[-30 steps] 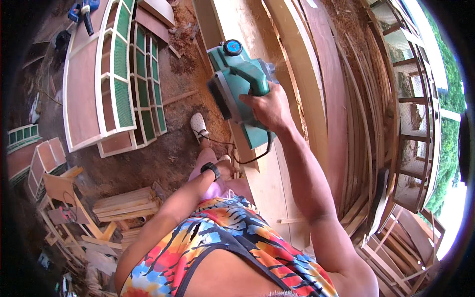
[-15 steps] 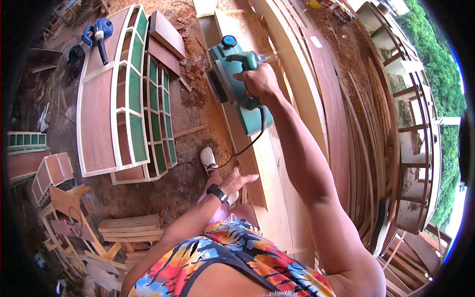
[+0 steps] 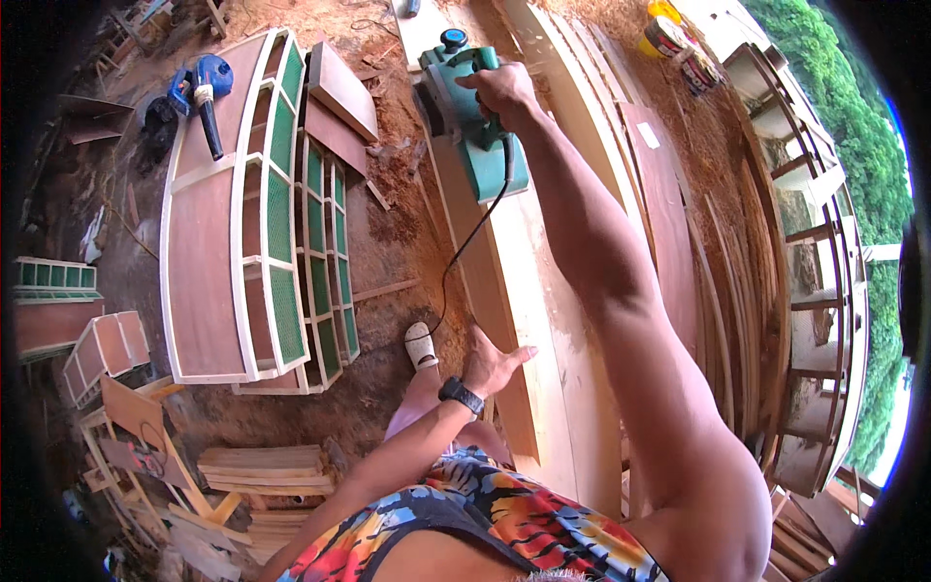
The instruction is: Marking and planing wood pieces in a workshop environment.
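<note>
My right hand (image 3: 502, 92) is closed round the handle of a green electric hand planer (image 3: 497, 170), which rests on a long pale timber beam (image 3: 506, 310). A blue knob sits at the planer's far end, and its dark cord (image 3: 464, 250) trails back toward me along the beam's left side. My left hand (image 3: 493, 367), a black watch on its wrist, is at the beam's near left edge. Its thumb stretches over the top face and the fingers are spread; whether they press on the wood is hard to tell.
Mesh-fronted wooden cabinets (image 3: 208, 281) stand left, with a blue blower (image 3: 208, 97) on top. Wood shavings (image 3: 393, 184) litter the ground beside the beam. More boards (image 3: 669, 213) lie to the right, and stacked timber (image 3: 267, 470) sits near left. Buckets (image 3: 666, 37) stand far right.
My right hand has pushed the planer farther away along the beam. My left hand has shifted right, bringing its thumb over the beam's top. The view has moved slightly.
</note>
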Action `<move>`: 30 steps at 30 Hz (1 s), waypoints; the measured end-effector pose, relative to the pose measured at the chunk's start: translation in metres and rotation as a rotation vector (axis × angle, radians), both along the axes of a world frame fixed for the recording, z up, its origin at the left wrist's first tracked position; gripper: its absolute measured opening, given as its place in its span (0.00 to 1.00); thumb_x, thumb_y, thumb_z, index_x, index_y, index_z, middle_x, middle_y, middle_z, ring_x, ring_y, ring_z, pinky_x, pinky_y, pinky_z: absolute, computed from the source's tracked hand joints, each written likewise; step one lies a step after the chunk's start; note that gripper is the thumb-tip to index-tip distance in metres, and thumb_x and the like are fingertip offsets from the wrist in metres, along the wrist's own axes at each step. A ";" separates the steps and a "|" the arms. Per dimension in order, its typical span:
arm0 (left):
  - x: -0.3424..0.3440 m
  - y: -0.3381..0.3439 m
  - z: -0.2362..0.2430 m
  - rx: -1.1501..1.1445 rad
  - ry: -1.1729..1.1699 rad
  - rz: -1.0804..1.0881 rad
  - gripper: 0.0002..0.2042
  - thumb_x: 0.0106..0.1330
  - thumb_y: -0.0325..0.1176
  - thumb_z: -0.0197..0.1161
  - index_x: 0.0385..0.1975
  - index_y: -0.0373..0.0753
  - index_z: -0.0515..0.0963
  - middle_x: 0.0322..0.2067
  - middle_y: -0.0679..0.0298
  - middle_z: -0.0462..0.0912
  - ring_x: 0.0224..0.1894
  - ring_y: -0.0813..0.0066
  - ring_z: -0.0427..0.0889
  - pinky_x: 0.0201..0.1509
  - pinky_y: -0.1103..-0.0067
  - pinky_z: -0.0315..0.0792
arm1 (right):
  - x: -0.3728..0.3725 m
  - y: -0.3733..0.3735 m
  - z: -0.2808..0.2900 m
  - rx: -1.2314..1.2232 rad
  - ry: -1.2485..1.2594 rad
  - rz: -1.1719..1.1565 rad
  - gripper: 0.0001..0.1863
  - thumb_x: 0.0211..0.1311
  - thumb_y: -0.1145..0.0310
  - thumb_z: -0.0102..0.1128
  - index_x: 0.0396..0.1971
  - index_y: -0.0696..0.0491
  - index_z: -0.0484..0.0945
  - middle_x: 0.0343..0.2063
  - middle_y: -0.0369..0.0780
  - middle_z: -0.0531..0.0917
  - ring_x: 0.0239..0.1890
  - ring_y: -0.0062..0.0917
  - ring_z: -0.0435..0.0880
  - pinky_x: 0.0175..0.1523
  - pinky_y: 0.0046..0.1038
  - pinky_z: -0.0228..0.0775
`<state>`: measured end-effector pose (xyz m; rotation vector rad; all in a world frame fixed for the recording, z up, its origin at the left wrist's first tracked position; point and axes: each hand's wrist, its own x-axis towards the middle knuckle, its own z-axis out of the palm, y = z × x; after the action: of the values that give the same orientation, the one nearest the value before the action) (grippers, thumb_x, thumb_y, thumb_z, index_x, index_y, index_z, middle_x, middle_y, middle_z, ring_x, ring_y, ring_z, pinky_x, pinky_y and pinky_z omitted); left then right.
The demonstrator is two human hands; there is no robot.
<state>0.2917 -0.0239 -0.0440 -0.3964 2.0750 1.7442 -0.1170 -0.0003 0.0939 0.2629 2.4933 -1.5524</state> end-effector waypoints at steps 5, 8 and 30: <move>-0.003 0.000 0.005 -0.049 0.029 0.040 0.53 0.49 0.58 0.79 0.60 0.20 0.59 0.55 0.32 0.73 0.58 0.39 0.76 0.64 0.61 0.71 | -0.069 -0.016 -0.004 0.138 0.123 -0.005 0.20 0.52 0.57 0.78 0.20 0.60 0.81 0.19 0.39 0.82 0.17 0.22 0.78 0.25 0.30 0.71; -0.007 -0.003 0.012 -0.005 0.051 0.043 0.54 0.50 0.60 0.78 0.62 0.21 0.58 0.56 0.32 0.74 0.58 0.40 0.77 0.62 0.60 0.72 | -0.071 -0.010 -0.005 0.112 0.123 0.015 0.20 0.51 0.56 0.78 0.27 0.60 0.83 0.21 0.40 0.84 0.21 0.24 0.81 0.30 0.32 0.76; 0.057 0.020 0.028 -0.381 -0.036 -0.806 0.39 0.64 0.70 0.55 0.25 0.29 0.84 0.26 0.45 0.85 0.31 0.55 0.87 0.35 0.63 0.80 | 0.676 0.251 0.108 0.085 -0.238 -0.319 0.23 0.46 0.70 0.69 0.47 0.57 0.84 0.32 0.37 0.86 0.33 0.23 0.83 0.42 0.30 0.77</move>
<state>0.3483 -0.0036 -0.0157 0.2865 2.1058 0.8703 0.5590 0.2506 0.2019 0.8421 2.4174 -1.4203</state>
